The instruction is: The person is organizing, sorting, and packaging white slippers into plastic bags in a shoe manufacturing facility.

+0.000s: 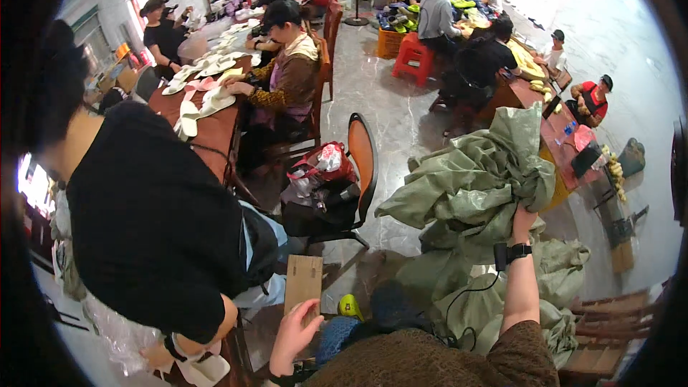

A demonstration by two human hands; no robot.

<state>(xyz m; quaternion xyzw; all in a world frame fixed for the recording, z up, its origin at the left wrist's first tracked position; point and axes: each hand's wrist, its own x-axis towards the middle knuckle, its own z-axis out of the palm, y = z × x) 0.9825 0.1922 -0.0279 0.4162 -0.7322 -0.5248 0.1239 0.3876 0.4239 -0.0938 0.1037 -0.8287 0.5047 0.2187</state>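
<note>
My right hand [525, 222] is closed on a bunched green woven sack [466, 179], raised in front of me on the right. More of the same crumpled green material [459, 279] hangs or lies below it. A wristband with a small black device and a cable is on my right wrist. My left hand [294, 333] is low near my body, its fingers loosely curved and apart. Just beyond its fingertips is a flat brown cardboard piece [304, 279]. The fingertips overlap its lower edge in the view; I cannot tell whether they touch.
Close on my left, a person in black [158, 222] handles a white slipper [204, 371]. A chair [364, 165] with bags on it stands ahead. People work at a left table [208, 125] of white slippers and a right table [534, 104]. A red stool [413, 57] stands farther off.
</note>
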